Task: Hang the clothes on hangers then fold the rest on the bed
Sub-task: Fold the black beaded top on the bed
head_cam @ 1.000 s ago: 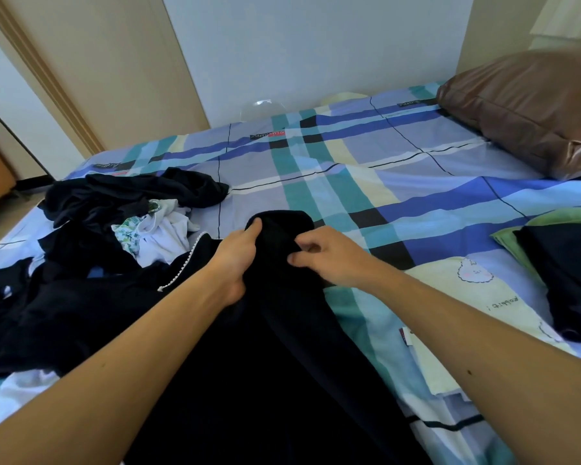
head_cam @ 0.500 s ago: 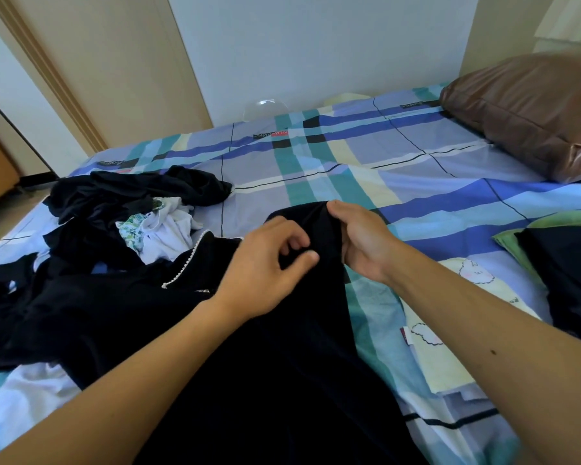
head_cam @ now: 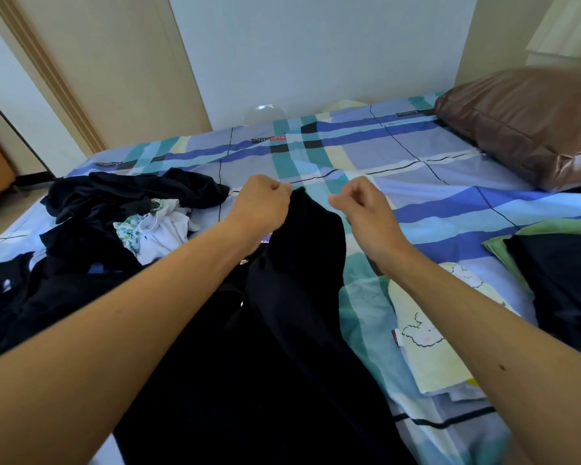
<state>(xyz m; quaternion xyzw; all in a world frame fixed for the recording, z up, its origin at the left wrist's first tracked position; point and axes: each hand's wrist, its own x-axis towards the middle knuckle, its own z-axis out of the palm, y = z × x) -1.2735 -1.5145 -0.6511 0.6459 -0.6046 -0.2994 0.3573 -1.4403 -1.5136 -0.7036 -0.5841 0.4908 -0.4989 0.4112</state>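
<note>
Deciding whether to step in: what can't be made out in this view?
Head view:
Right hand: curled; whether it pinches the black garment unclear, fingers face away.
Black garment: lower end cut off by bottom edge.
Dark clothes pile: separate pieces indistinguishable, overlapping.
Folded dark item: cut by right edge.

Person, head-camera view: parts of the body that show.
Bare along the whole length in view, from the lower frame edge up to the wrist: left forearm (head_cam: 141, 297) and right forearm (head_cam: 467, 303). Also bare: left hand (head_cam: 260, 204) and right hand (head_cam: 363, 206), knuckles and fingers slightly blurred. One small dark mole (head_cam: 502, 367) on the right forearm.
</note>
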